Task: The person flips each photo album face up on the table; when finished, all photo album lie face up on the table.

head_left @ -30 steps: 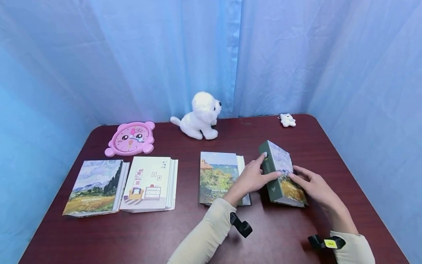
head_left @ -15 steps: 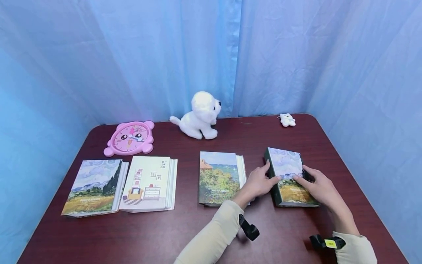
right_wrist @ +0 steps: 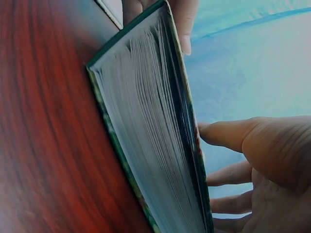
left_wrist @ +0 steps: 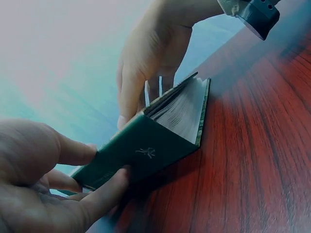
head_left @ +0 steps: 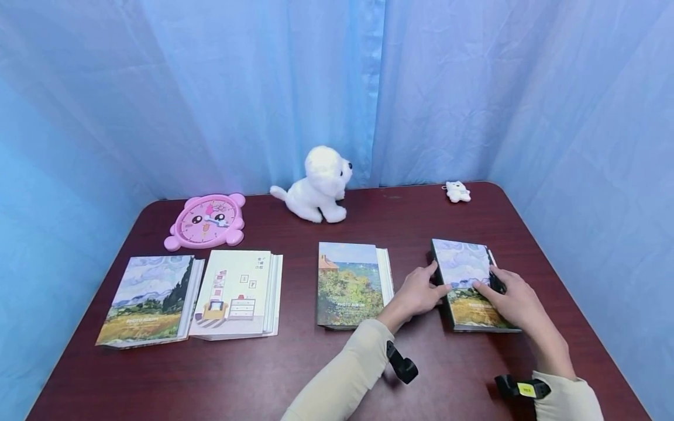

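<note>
In the head view, a thick photo album (head_left: 463,261) with a painted landscape cover lies on the right of the table, cover up. My left hand (head_left: 418,292) holds its left side, thumb at the cover's edge and fingers against the spine. The right hand (head_left: 512,297) grips the opposite side, its thumb on the cover and its fingers at the right edge. The left wrist view shows the green spine (left_wrist: 143,145) with the left fingers on it. White page edges (right_wrist: 141,97) fill the right wrist view, with the right thumb touching the cover.
Another photo album (head_left: 350,280) lies left of my left hand. Farther left are a landscape-covered album (head_left: 144,298) and a cream album (head_left: 231,292). A pink toy clock (head_left: 207,221), a white plush dog (head_left: 321,187) and a small white plush (head_left: 457,192) stand along the back.
The album was tilted with its green spine facing up-left; it has come down flat, cover up, and shifted right. Both hands have stayed on it, the left moving right with it.
</note>
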Demonstrator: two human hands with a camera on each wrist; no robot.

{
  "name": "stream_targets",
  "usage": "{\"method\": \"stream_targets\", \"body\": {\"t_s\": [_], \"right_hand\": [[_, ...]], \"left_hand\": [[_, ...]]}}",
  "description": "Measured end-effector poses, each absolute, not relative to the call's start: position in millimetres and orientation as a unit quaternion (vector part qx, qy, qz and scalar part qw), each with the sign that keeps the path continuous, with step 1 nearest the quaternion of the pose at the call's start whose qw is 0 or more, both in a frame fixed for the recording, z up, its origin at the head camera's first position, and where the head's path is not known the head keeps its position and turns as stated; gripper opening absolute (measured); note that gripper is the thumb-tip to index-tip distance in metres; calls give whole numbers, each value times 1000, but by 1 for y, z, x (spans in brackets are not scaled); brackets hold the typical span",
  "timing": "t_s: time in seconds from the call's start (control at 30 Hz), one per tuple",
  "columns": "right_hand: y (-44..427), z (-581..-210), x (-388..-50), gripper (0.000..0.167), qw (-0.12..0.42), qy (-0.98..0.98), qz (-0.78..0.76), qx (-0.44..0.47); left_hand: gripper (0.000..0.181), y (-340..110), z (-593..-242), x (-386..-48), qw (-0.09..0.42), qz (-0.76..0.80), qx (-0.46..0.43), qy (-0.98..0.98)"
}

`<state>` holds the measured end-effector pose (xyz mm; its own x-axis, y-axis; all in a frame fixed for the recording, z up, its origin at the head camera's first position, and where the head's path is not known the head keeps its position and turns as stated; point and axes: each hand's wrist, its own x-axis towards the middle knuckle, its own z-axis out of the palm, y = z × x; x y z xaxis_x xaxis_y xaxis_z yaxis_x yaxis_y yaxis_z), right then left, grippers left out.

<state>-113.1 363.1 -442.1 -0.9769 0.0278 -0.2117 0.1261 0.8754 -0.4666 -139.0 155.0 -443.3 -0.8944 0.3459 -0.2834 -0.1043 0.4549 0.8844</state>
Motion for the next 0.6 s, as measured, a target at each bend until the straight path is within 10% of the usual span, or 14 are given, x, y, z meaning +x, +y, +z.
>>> {"method": "stream_targets", "body": {"t_s": [0.6], "right_hand": [[340, -428, -119, 80, 49, 971, -233, 33]], "left_hand": [[60, 118, -425, -153, 158, 400, 111, 896]]}}
